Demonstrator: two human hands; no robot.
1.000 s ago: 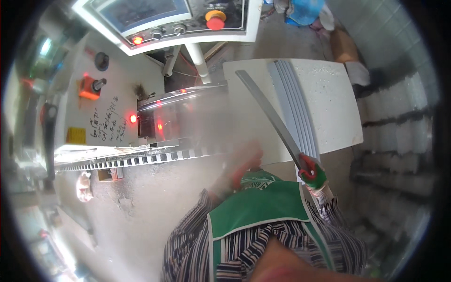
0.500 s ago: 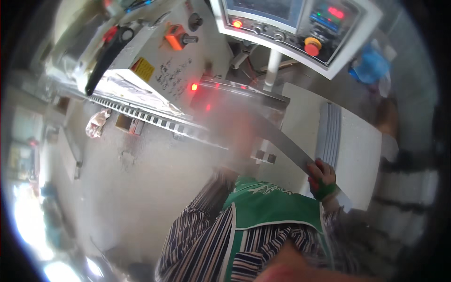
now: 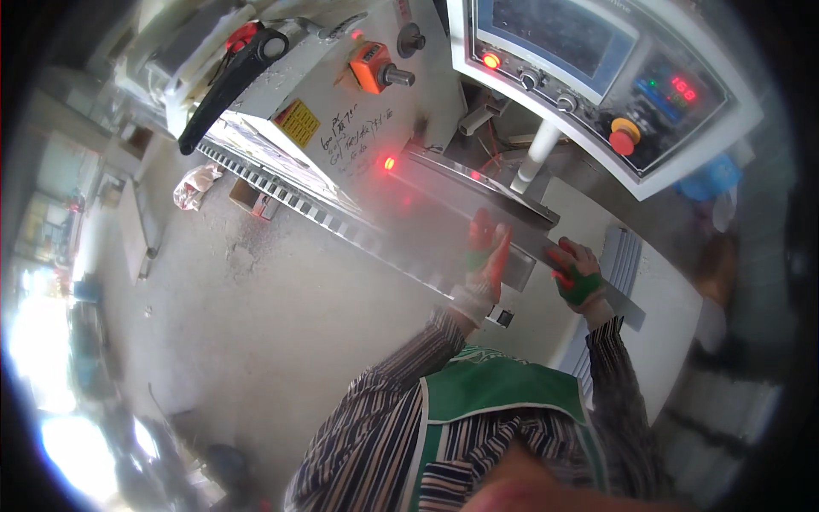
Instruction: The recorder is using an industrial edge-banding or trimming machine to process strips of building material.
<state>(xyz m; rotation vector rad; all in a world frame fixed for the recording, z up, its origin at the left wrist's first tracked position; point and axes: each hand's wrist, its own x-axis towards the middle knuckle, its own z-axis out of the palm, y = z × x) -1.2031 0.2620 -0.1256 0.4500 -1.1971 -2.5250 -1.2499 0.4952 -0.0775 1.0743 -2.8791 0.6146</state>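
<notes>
A grey floor [image 3: 256, 299] is seen at the left, with a pale machine [image 3: 431, 107] beyond it and a tilted control panel [image 3: 469, 38] above. At the right stands a white table [image 3: 670, 316], on which a stack [image 3: 621, 256] of grey strips is laid from near the far edge toward the near edge. The loose strip [image 3: 625, 309] is held in the right hand [image 3: 578, 273], fingers closed over it; its tail juts past the hand over the table, while its other part is led across the left edge toward the machine's bed [image 3: 418, 218]. By the bed, the left hand [image 3: 486, 252] is raised beside the strip; in the haze, whether it grips cannot be told. For good feeding, the strip is best kept level and straight along the bed, with fingertips well clear of the machine's mouth.
</notes>
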